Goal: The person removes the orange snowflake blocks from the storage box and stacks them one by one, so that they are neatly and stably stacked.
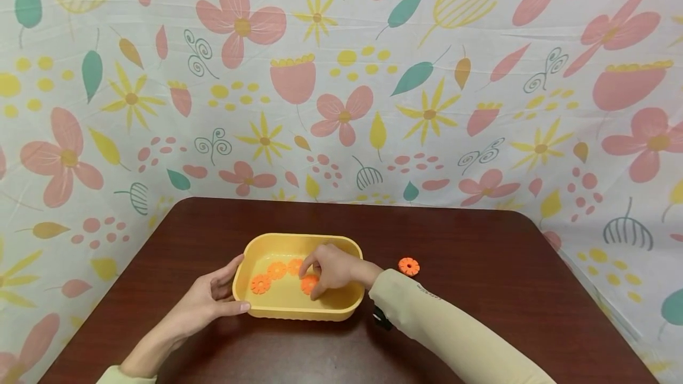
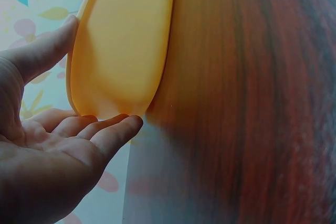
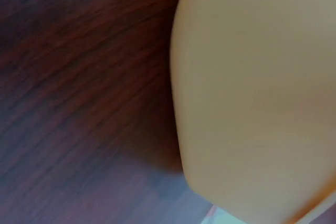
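Observation:
A yellow plastic bin (image 1: 299, 314) stands on the table. My left hand (image 1: 205, 301) holds its left end, thumb on the near rim and fingers along the side; in the left wrist view this hand (image 2: 68, 129) touches the bin (image 2: 123, 45) with thumb and fingertips. Inside the bin my right hand (image 1: 333, 266) pinches an orange notched disc (image 1: 308, 284) between thumb and finger, low near the floor. More orange discs (image 1: 261, 284) lie to its left in the bin. The right wrist view shows the bin's outer wall (image 3: 252, 87), hiding the right hand.
Another orange notched disc (image 1: 408, 266) lies on the dark wooden table (image 1: 469, 253), right of the bin. Behind the table hangs a flower-printed cloth (image 1: 341, 76). The right forearm sleeve (image 1: 453, 328) crosses the table's near right part.

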Demonstrator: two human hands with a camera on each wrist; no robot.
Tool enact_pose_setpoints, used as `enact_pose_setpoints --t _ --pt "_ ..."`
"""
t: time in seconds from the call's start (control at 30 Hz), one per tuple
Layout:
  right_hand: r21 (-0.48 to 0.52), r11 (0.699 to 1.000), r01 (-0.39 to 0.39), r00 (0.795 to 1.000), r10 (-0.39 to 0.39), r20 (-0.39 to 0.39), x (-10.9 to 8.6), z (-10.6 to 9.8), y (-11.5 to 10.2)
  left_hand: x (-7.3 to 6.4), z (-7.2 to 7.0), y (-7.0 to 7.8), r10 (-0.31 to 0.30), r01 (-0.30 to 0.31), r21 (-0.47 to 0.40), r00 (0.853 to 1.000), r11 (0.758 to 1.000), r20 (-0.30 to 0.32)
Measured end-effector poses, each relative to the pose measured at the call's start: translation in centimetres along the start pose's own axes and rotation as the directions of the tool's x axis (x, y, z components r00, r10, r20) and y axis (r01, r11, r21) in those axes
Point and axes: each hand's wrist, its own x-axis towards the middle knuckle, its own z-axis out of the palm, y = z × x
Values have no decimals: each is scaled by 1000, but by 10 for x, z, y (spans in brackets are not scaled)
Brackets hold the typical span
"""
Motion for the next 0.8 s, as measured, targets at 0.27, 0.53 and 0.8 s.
enact_pose_setpoints --t 0.27,0.53,0.8 --pt "-36 999 -21 1000 21 -4 -1 -1 2 -2 0 2 2 -2 27 1000 1000 -1" --pt "9 1000 -21 1000 21 -6 3 4 2 -1 1 0 3 -3 22 1000 1000 9" --pt "22 999 -24 1000 24 -12 3 5 1 -1 1 -1 0 0 27 1000 1000 5"
